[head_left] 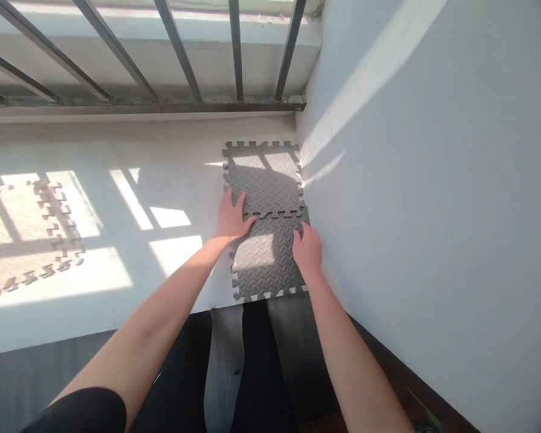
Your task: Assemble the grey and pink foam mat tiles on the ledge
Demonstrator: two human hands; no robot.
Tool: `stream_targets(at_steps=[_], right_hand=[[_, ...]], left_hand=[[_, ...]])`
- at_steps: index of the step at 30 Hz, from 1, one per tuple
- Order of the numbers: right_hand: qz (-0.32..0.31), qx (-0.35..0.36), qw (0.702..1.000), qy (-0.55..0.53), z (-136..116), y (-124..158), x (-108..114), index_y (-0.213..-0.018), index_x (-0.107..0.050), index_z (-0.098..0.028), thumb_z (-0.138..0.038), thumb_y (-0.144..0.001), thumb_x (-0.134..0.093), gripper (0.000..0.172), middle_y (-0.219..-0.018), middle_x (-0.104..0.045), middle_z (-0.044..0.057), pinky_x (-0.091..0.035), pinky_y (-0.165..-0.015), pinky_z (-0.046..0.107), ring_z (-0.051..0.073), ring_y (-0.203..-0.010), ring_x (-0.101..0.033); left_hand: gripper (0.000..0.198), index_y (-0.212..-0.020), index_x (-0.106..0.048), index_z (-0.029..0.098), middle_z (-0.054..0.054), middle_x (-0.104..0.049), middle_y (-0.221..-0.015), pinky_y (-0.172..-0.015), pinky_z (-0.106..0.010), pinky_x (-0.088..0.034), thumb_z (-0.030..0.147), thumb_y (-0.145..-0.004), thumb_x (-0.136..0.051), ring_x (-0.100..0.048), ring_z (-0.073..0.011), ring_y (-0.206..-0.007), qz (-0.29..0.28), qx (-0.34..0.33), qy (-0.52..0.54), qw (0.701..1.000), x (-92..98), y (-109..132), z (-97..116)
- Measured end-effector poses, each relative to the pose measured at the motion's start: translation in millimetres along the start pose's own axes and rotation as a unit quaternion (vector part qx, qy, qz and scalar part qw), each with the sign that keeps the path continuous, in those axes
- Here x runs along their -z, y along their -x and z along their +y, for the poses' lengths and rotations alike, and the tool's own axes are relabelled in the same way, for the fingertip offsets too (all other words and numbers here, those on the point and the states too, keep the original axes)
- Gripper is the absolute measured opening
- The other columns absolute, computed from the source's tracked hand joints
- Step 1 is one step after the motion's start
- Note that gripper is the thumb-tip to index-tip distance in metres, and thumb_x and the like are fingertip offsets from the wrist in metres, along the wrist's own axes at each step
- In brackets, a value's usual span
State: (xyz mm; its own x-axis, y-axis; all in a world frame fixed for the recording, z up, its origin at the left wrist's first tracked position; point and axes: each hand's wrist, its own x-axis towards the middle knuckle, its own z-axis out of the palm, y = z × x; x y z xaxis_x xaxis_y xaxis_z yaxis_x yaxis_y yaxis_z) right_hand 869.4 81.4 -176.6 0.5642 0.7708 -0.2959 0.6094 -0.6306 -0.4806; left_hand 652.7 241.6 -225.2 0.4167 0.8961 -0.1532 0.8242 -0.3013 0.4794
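Two grey foam puzzle mats lie on the white floor against the right wall. The far mat (264, 177) and the near mat (264, 264) meet at a toothed seam. My left hand (231, 218) lies flat with fingers spread on the left end of that seam, touching both mats. My right hand (306, 248) presses on the near mat's right side by the wall, its fingers bent down at the seam. Neither hand holds anything.
A pale foam mat (22, 234) with toothed edges lies far left in sunlight. A metal railing (237, 54) runs along the far edge. A white wall (433, 210) bounds the right side. A dark wood floor strip (225, 355) starts below the near mat.
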Motion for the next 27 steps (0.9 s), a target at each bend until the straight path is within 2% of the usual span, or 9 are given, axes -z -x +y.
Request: stream_targets(at_steps=[3, 7, 11, 16, 21, 24, 27], right_hand=[[0.024, -0.036, 0.999, 0.029, -7.1, -49.4, -5.6, -0.149, -0.062, -0.006, -0.029, -0.105, -0.055, 0.05, -0.134, -0.074, 0.024, -0.049, -0.114, 0.048, 0.035, -0.127, -0.066], [0.037, -0.028, 0.998, 0.038, -11.1, -79.3, -14.2, -0.134, -0.07, -0.009, -0.024, -0.104, -0.055, 0.037, -0.125, -0.077, 0.021, -0.05, -0.107, 0.045, 0.032, -0.117, -0.067], [0.068, -0.003, 0.997, 0.031, -7.9, -77.9, -22.5, -0.13, -0.073, -0.009, -0.018, -0.103, -0.05, 0.036, -0.127, -0.074, 0.022, -0.049, -0.108, 0.044, 0.031, -0.119, -0.065], [0.077, 0.016, 0.997, 0.017, -6.8, -65.0, -26.6, -0.14, -0.068, -0.008, -0.015, -0.103, -0.043, 0.045, -0.136, -0.069, 0.024, -0.049, -0.111, 0.042, 0.031, -0.125, -0.064], [0.049, -0.031, 0.998, 0.025, -12.1, -72.1, -25.3, -0.157, -0.053, -0.007, -0.028, -0.107, -0.051, 0.055, -0.14, -0.068, 0.026, -0.049, -0.111, 0.044, 0.034, -0.129, -0.065], [0.03, -0.069, 0.997, 0.023, -13.0, -79.0, -24.7, -0.153, -0.056, -0.007, -0.026, -0.107, -0.049, 0.05, -0.135, -0.073, 0.026, -0.05, -0.109, 0.044, 0.034, -0.125, -0.069], [0.034, -0.069, 0.997, 0.011, -8.4, -79.0, -25.0, -0.146, -0.059, -0.005, -0.019, -0.103, -0.045, 0.048, -0.13, -0.076, 0.026, -0.05, -0.109, 0.044, 0.034, -0.125, -0.069]], left_hand=[[0.093, -0.17, -0.044, 0.018, -0.023, -0.016, -0.184, -0.136, -0.069, -0.024, 0.054, -0.091, -0.079, -0.016, -0.0507, -0.17, -0.012, 0.005, -0.009, 1.0, -5.2, 6.4, -2.1], [0.087, -0.167, -0.048, 0.019, -0.022, -0.018, -0.184, -0.137, -0.069, -0.024, 0.053, -0.092, -0.079, -0.017, -0.0493, -0.17, -0.001, 0.033, 0.007, 0.999, -12.5, 3.7, 4.1], [0.088, -0.167, -0.049, 0.019, -0.021, -0.015, -0.185, -0.138, -0.067, -0.022, 0.052, -0.092, -0.08, -0.015, -0.0488, -0.171, 0.008, 0.056, 0.026, 0.998, -17.8, 0.5, 8.2], [0.084, -0.168, -0.047, 0.023, -0.017, -0.011, -0.186, -0.139, -0.067, -0.021, 0.051, -0.095, -0.076, -0.01, -0.0461, -0.172, 0.003, 0.038, 0.043, 0.998, -18.8, 3.9, 2.6], [0.089, -0.167, -0.048, 0.022, -0.018, -0.003, -0.186, -0.139, -0.068, -0.02, 0.056, -0.091, -0.08, -0.005, -0.0496, -0.172, 0.011, 0.053, 0.045, 0.997, -13.1, 4.9, 5.4], [0.09, -0.165, -0.05, 0.021, -0.019, -0.003, -0.186, -0.138, -0.069, -0.021, 0.056, -0.089, -0.082, -0.006, -0.0514, -0.171, 0.009, 0.056, 0.046, 0.997, -10.7, 4.4, 6.7], [0.085, -0.163, -0.052, 0.022, -0.018, -0.006, -0.186, -0.137, -0.069, -0.024, 0.053, -0.09, -0.081, -0.009, -0.0505, -0.171, 0.01, 0.041, 0.04, 0.998, -9.4, 5.6, 2.9]])
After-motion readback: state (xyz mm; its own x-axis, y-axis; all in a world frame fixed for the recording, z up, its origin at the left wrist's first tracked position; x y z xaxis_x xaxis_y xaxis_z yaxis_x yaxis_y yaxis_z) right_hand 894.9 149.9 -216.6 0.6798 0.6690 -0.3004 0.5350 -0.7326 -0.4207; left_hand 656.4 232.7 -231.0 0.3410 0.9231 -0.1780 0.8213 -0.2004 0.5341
